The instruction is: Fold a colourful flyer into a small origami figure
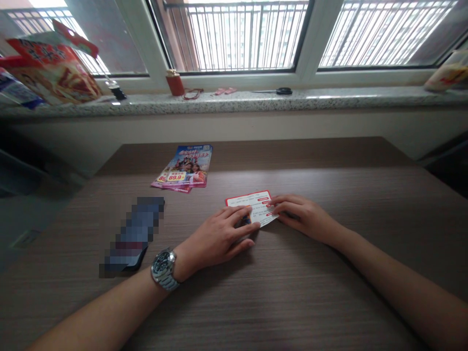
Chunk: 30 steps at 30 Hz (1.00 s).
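A small printed leaflet (244,199), white with a red border and red labels, lies near the middle of the wooden table (219,312). My left hand (223,236), with a metal watch (164,269) at the wrist, rests over its lower left part. The fingers there are stretched out and somewhat apart, hiding a colourful patch of the print. At the right edge of the leaflet, the bent fingers of my right hand (305,217) grip the paper. That near right corner looks slightly raised off the table.
Further back on the left is a stack of colourful flyers (188,165). A phone (137,239) with a blurred screen lies left of my left wrist. On the stone windowsill (234,103) are a red lighter-shaped item (174,83), scissors (283,91) and a red food package (54,73).
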{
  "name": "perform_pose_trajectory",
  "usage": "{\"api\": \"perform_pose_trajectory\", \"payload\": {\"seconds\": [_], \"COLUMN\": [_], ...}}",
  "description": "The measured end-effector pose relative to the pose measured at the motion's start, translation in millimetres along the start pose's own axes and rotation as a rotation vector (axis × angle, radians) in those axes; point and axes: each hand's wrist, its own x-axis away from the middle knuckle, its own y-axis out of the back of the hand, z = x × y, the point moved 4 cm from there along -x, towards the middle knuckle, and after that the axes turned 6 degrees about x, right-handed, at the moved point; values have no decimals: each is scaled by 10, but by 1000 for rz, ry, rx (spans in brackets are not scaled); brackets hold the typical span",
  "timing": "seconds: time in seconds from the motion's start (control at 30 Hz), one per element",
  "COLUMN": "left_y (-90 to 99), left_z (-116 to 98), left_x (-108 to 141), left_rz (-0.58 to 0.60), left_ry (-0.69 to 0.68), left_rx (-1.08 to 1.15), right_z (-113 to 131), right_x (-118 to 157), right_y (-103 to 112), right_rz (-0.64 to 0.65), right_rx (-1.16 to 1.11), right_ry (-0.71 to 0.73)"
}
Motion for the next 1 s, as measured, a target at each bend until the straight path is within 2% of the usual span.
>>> {"api": "perform_pose_trajectory", "payload": {"seconds": [0.37,1.0], "left_y": [6,-17], "left_z": [11,-10], "left_x": [-7,-35], "left_rz": [13,32], "left_ry": [-37,-70], "left_rx": [88,113], "right_z": [-67,-55], "right_x": [12,-211], "right_y": [3,-166], "right_rz": [17,-78], "right_rx": [-120,-53], "right_ry": [-59,-282]}}
